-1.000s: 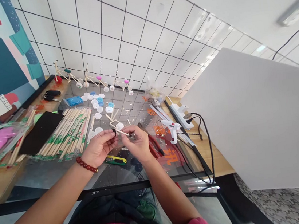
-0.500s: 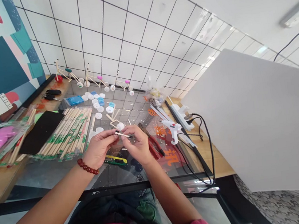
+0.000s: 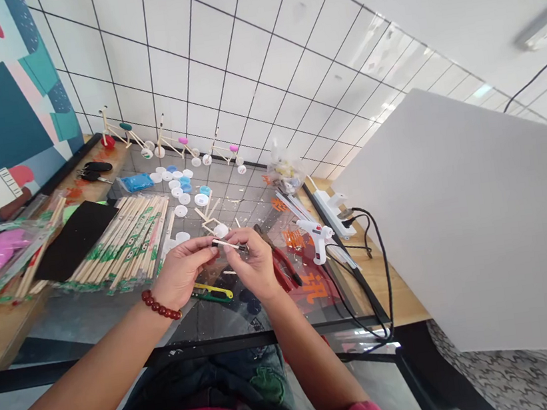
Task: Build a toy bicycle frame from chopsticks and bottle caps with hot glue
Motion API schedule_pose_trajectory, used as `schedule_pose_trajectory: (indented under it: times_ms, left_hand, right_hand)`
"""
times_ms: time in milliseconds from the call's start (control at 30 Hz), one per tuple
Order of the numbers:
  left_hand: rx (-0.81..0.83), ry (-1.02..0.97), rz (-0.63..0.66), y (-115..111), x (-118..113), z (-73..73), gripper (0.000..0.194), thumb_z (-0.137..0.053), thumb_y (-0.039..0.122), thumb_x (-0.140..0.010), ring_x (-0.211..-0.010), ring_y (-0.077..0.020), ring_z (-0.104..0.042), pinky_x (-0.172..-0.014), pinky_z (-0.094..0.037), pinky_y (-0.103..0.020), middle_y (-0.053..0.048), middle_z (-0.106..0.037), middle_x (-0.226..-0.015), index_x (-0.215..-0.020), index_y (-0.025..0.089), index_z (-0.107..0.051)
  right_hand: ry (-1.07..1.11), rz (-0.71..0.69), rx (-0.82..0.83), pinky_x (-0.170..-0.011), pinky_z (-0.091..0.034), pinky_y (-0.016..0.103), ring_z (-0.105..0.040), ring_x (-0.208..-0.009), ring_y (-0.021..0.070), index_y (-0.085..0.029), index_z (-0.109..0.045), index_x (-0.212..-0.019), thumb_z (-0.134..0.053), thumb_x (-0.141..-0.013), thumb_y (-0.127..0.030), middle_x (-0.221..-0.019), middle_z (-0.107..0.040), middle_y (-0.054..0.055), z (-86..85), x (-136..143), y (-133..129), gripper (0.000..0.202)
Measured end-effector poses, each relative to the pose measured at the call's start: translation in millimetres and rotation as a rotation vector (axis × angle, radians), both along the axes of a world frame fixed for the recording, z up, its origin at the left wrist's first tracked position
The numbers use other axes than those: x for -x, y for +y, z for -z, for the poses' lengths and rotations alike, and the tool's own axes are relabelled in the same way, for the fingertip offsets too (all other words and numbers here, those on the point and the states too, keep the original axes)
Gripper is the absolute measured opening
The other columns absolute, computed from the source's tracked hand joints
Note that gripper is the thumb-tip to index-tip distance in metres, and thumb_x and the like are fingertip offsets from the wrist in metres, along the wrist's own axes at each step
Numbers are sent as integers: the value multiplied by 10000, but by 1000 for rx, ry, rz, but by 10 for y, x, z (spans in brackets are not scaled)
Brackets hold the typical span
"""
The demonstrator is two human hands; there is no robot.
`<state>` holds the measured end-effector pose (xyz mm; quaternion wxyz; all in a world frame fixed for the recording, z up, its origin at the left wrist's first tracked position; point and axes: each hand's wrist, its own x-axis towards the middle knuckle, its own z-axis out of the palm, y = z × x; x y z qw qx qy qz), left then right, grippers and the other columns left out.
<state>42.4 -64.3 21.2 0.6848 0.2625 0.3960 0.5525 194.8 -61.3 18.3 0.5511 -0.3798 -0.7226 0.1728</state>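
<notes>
Between both hands, over the middle of the glass-topped table, is a short pale wooden stick (image 3: 228, 244) with black wrapping at its two ends. My left hand (image 3: 185, 265), with a bead bracelet at the wrist, pinches the left end. My right hand (image 3: 255, 261) grips the right end between thumb and fingers. Just beyond the fingertips lies a small frame of glued sticks (image 3: 209, 221) with a white bottle cap (image 3: 221, 230). A yellow-green utility knife (image 3: 213, 293) rests below the hands. Red-handled pliers (image 3: 284, 264) lie right of my right hand, partly hidden.
A white glue gun (image 3: 316, 236) stands at right beside a power strip (image 3: 332, 211) and black cables. Wrapped chopsticks (image 3: 124, 241) and a black sheet (image 3: 77, 241) lie left. Loose bottle caps (image 3: 183, 199) and small stick bicycles (image 3: 172, 143) are farther back. A white board (image 3: 477, 218) rises at right.
The stick has turned slightly in my fingers, and more of the black wrapping shows at its left end. Both hands stay in nearly the same place.
</notes>
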Motion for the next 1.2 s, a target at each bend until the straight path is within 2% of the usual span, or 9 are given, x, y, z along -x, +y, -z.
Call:
schedule_pose_trajectory:
  times_ms: [467, 667, 867, 1200]
  left_hand:
    - [-10, 34, 1, -1, 9, 5, 272, -892, 213, -491, -730, -142, -632, -670, -498, -258, -29, -722, -781, -736, 161, -785]
    - [-15, 18, 33, -6, 21, -11, 422, -893, 187, -521, -695, -116, -624, -707, -506, -252, 21, -667, -708, -931, 182, -792]
    - [-3, 33, 11, -16, 5, -39, 291, -883, 183, -505, -725, -149, -642, -693, -495, -274, -33, -721, -783, -772, 153, -772]
    - [5, 39, 11, -25, 5, -67, 258, -875, 180, -504, -710, -152, -633, -663, -476, -275, -19, -704, -751, -734, 164, -760]
  right_hand:
    - [-16, 18, 18, -853, -523, 342, -660, -910, 182, -220, -620, -837, -617, -877, -206, -919, -683, 54, 5, -23, 15, 43]
    - [-4, 7, 24, -855, -522, 347, -664, -914, 188, -219, -624, -828, -612, -875, -201, -910, -689, 53, -8, -13, 10, 51]
    - [-17, 8, 31, -857, -523, 350, -666, -917, 188, -219, -624, -826, -618, -867, -197, -920, -686, 58, -12, -30, 6, 47]
    - [-16, -3, 31, -857, -517, 337, -659, -914, 182, -218, -628, -829, -627, -859, -182, -927, -672, 51, -30, -54, 4, 47]
